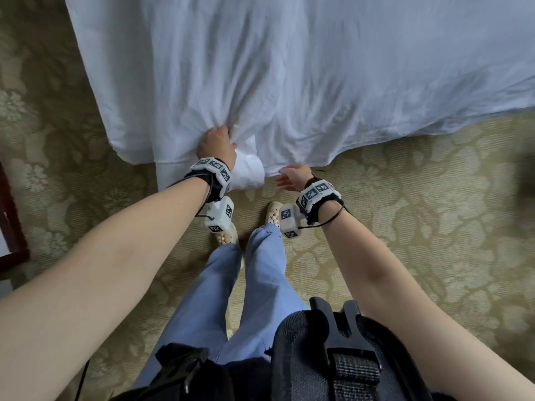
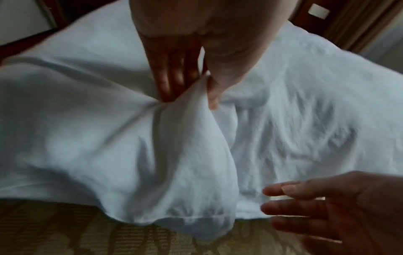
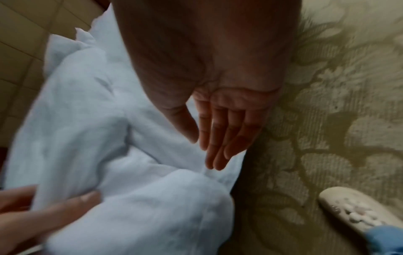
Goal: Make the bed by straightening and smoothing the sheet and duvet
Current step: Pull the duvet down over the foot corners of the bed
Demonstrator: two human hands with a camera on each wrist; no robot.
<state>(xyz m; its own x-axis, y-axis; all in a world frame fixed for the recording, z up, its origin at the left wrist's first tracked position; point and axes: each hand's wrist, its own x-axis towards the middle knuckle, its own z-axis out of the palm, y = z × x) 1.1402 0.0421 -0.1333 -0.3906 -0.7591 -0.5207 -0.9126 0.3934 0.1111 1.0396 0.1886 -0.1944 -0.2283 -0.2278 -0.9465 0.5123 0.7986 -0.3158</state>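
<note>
The white duvet (image 1: 289, 82) hangs over the near edge of the bed, its wrinkled hem reaching the patterned carpet (image 1: 434, 212) just ahead of the person's feet. The left hand (image 1: 216, 144) pinches a bunched fold of the duvet close to that hem, thumb on one side and fingers on the other, with creases fanning out from the grip. The right hand (image 1: 292, 177) is just beside it, fingers straight and relaxed, holding nothing, its fingertips at the cloth's lower edge.
</note>
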